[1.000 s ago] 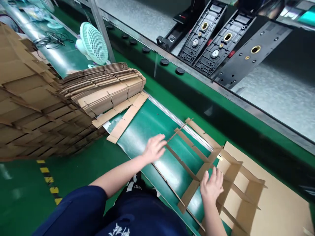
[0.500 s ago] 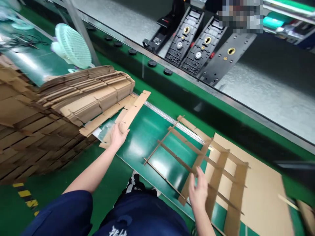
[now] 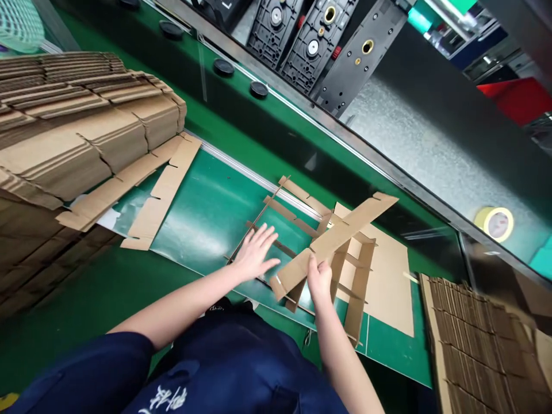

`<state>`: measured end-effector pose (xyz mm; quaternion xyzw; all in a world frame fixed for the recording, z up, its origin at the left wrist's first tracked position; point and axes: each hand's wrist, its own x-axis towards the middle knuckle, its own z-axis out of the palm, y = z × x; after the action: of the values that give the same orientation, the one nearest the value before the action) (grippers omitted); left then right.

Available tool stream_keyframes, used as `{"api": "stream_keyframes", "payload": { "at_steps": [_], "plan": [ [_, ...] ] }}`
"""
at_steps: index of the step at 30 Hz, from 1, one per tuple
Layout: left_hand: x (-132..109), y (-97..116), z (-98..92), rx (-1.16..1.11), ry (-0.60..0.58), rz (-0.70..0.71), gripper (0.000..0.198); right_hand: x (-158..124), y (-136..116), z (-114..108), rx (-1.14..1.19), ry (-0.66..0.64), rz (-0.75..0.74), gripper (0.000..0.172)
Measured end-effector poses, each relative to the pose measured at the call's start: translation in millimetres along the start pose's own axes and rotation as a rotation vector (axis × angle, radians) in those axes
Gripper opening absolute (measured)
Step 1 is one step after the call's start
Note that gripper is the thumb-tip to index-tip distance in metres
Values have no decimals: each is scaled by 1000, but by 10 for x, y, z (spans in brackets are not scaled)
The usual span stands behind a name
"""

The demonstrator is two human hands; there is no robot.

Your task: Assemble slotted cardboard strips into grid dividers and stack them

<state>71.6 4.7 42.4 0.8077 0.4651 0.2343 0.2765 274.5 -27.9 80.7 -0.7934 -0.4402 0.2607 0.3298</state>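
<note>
My right hand (image 3: 319, 277) grips a slotted cardboard strip (image 3: 345, 230) by its lower edge, thumb on its face. The strip slants over a cardboard divider grid (image 3: 361, 282) of interlocked strips, hiding part of it. Fingers spread, my left hand (image 3: 255, 253) is over the grid's left end; whether it touches the cardboard I cannot tell. A flat cardboard sheet (image 3: 390, 287) lies under the grid's right part. Another slotted strip (image 3: 161, 195) lies on the green table to the left, beside a stack of cardboard strips (image 3: 125, 121).
More bundled cardboard strips (image 3: 474, 339) stand at the right. Behind the green table (image 3: 207, 190) runs a raised ledge with black round caps (image 3: 259, 89). Beyond it are black slotted panels (image 3: 319, 43) and a roll of yellow tape (image 3: 494, 223). A mint fan (image 3: 19, 26) shows at top left.
A cardboard strip has gone from my left hand on the left to my right hand over the grid. My left hand has moved right and opened. The view has shifted right.
</note>
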Motion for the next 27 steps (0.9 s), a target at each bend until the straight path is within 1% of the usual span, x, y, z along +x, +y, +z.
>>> {"api": "stream_keyframes", "payload": {
  "at_steps": [1, 3, 4, 6, 9, 12, 17, 23, 27],
  "plan": [
    [31, -126, 29, 90, -9, -36, 66, 66, 52, -34, -38, -12, 16, 39],
    [78, -334, 111, 229, -56, -73, 64, 160, 110, -14, -82, -94, 22, 37],
    [89, -405, 157, 279, -83, -73, 65, 188, 117, 34, -89, -135, 20, 36],
    [90, -478, 239, 350, -118, -57, 68, 215, 102, 175, -90, -180, 23, 34],
    [70, -487, 295, 402, -118, -48, 71, 217, 51, 383, -142, -204, 48, 31],
    [65, -472, 293, 410, -112, -45, 70, 206, 10, 505, -283, -218, 32, 30],
    [75, -471, 284, 405, -102, -48, 70, 197, -24, 617, -533, -210, -8, 30],
    [71, -472, 300, 408, -100, -50, 70, 195, -40, 756, -616, -215, -9, 31],
    [68, -480, 310, 406, -96, -49, 71, 178, -59, 792, -659, -221, 12, 32]
  ]
}}
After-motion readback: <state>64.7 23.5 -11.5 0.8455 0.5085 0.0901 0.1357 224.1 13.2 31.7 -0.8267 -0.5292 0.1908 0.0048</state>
